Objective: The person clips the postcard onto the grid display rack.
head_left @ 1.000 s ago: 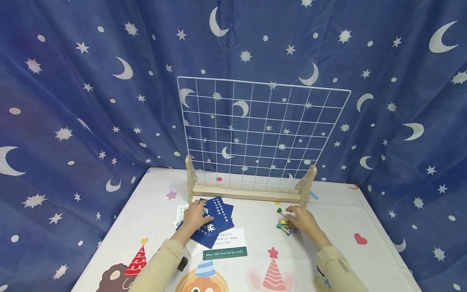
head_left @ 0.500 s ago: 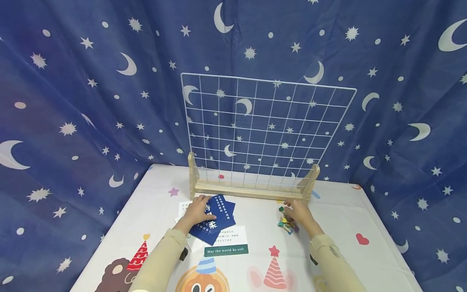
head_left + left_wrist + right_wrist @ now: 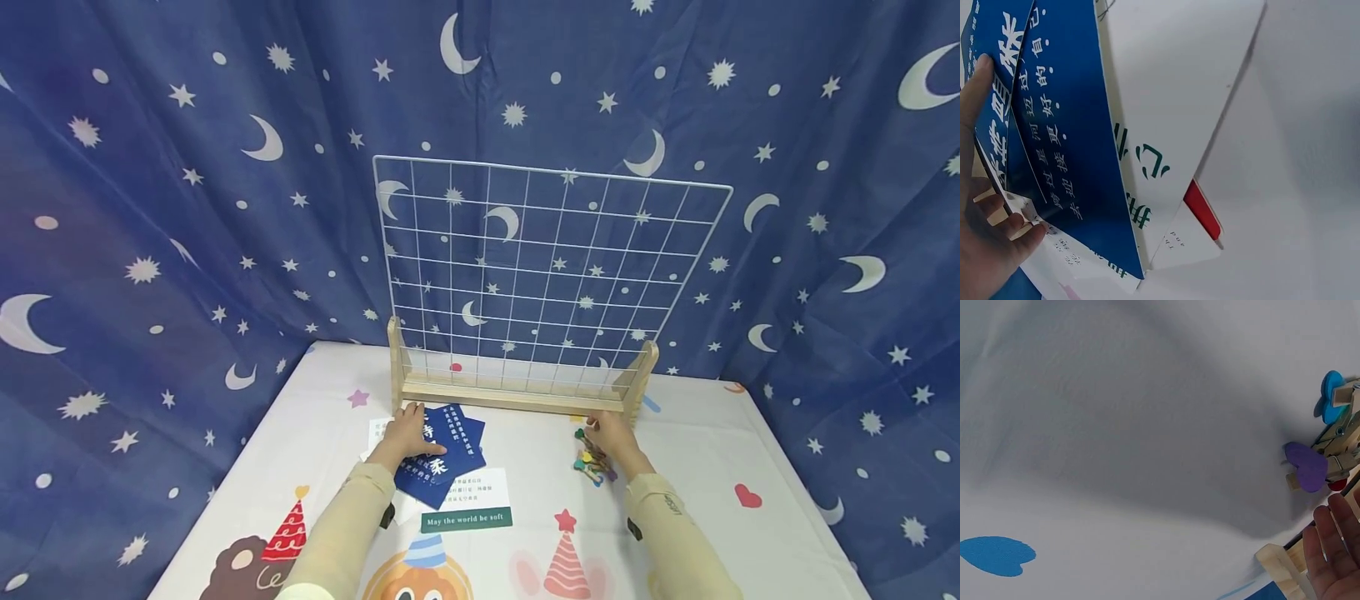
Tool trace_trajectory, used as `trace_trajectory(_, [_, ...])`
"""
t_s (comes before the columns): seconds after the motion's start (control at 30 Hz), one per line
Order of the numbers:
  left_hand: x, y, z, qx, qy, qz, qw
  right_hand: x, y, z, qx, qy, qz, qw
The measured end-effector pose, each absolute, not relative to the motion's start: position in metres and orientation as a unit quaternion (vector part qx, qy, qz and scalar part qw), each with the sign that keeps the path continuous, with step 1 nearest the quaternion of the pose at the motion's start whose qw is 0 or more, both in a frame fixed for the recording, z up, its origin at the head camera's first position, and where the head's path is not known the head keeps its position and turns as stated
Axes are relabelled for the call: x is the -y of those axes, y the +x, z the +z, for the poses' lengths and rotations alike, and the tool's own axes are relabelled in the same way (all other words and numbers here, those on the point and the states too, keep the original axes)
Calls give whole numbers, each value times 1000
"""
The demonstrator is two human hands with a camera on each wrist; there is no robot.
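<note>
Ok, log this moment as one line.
left hand: touching blue printed cards | right hand: at heart-topped wooden clothespins, grip unclear | white wire grid: in wooden stand

Cards (image 3: 448,454) on tbl (image 3: 697,417), clips (image 3: 588,464) to their R, grid rack (image 3: 517,268) behind both, curtain (image 3: 525,108) at bk

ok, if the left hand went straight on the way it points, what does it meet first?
Probably the rack's wooden base, near its left end, ahead of the left hand. Height is unclear; if raised, it might meet the wire grid.
</note>
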State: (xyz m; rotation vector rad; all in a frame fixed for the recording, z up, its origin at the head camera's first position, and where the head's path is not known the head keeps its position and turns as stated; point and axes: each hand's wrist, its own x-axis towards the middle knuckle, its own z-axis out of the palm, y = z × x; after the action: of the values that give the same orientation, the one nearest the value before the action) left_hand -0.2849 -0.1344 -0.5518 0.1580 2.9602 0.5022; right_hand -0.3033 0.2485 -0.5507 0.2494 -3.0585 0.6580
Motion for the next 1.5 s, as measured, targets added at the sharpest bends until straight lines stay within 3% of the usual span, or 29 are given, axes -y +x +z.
trace_trajectory(0.33, [135,-296,-571,-978,20,200,59,-242,-305,-555,975,79,207,3])
trace_trajectory(0.5, [134,-284,-547,-971,-3,223,81,-235,-308,-555,977,90,191,6])
trace_trajectory(0.67, [134,-277,-532,-973,6,220,70,-232,-312,-555,978,82,190,16])
trace_trajectory(1.17, [133,-278,-541,-958,-22,283,34,-240,-312,-558,978,61,198,0])
trace_trajectory(1.5, [141,-273,-537,-940,-21,338,38,-241,-308,-557,974,44,223,-16])
